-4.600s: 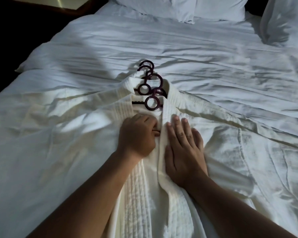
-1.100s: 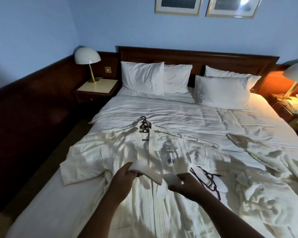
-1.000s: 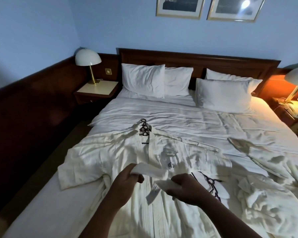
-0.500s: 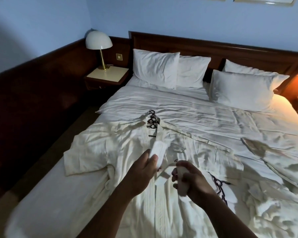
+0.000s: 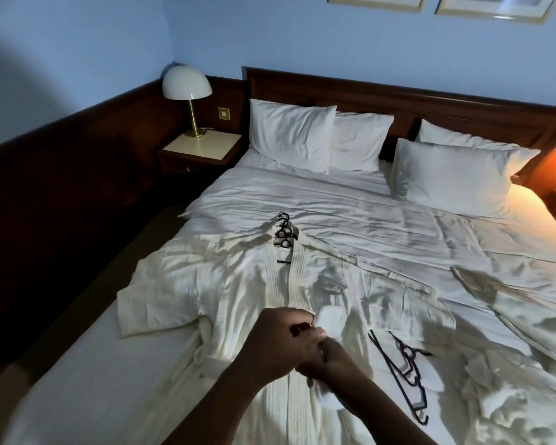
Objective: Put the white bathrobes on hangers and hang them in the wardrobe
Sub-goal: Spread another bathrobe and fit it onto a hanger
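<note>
A white bathrobe [image 5: 238, 284] lies spread face up on the bed, with a dark hanger [image 5: 283, 234] showing at its collar. My left hand [image 5: 276, 342] and my right hand [image 5: 328, 358] meet over the robe's waist, and both grip its white belt [image 5: 329, 316]. One belt end sticks up above my fingers, the other hangs below my right hand. A spare dark hanger [image 5: 405, 370] lies on the bedding just right of my hands. A second white bathrobe [image 5: 511, 396] sits crumpled at the right.
The bed [image 5: 334, 203] has several white pillows [image 5: 292, 136] against a dark wooden headboard [image 5: 398, 97]. A nightstand [image 5: 203, 146] with a white lamp [image 5: 187, 88] stands at the left. Dark floor runs along the bed's left side.
My hands have come together at the robe's waist, crossing the belt ends they held apart a second ago. The view has shifted slightly.
</note>
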Action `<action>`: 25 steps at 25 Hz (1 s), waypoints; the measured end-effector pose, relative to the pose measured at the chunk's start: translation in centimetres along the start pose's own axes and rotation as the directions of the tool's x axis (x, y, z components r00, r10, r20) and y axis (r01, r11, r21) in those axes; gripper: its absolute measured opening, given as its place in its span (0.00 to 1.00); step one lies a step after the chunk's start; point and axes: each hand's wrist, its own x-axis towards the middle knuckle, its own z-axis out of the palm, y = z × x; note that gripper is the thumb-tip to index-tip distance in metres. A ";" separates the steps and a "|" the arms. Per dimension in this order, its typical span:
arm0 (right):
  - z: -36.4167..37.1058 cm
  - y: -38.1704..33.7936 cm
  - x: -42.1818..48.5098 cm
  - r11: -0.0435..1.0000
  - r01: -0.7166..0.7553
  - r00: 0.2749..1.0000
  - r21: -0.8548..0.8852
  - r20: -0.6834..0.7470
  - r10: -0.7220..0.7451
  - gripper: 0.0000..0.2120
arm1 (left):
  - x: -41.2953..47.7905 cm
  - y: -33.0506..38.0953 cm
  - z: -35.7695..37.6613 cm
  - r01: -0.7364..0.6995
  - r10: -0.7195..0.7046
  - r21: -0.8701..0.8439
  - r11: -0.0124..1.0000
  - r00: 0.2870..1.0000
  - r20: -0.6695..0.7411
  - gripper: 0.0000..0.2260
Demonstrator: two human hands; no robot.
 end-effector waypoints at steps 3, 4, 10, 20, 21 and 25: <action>1.7 -0.7 -0.4 0.999 0.021 0.996 -0.025 0.090 -0.019 0.04 | 0.0 0.3 0.6 -0.009 0.010 -0.041 0.999 1.000 0.016 0.11; 2.0 -0.7 -0.3 1.000 0.016 0.998 -0.025 0.063 -0.015 0.04 | 0.0 0.5 0.6 -0.002 0.003 -0.060 0.998 1.000 0.021 0.08; 1.8 -0.4 -0.2 0.998 0.059 0.998 -0.008 -0.013 -0.059 0.06 | 0.8 -4.0 0.1 0.187 -0.182 -0.190 0.964 0.982 0.044 0.10; 0.2 0.4 0.5 1.000 0.002 0.957 0.000 -0.288 -0.002 0.07 | -1.3 -9.2 -2.6 0.227 -0.240 0.099 0.969 0.958 0.156 0.13; 0.1 0.4 0.7 1.000 -0.016 0.946 0.006 -0.324 0.017 0.08 | -1.9 -8.6 -2.7 0.163 -0.184 0.129 0.978 0.968 0.169 0.10; 0.1 0.2 1.1 0.997 -0.049 0.957 -0.064 -0.289 0.029 0.07 | -5.5 -9.7 -2.0 -0.368 0.203 0.367 0.854 0.886 0.417 0.06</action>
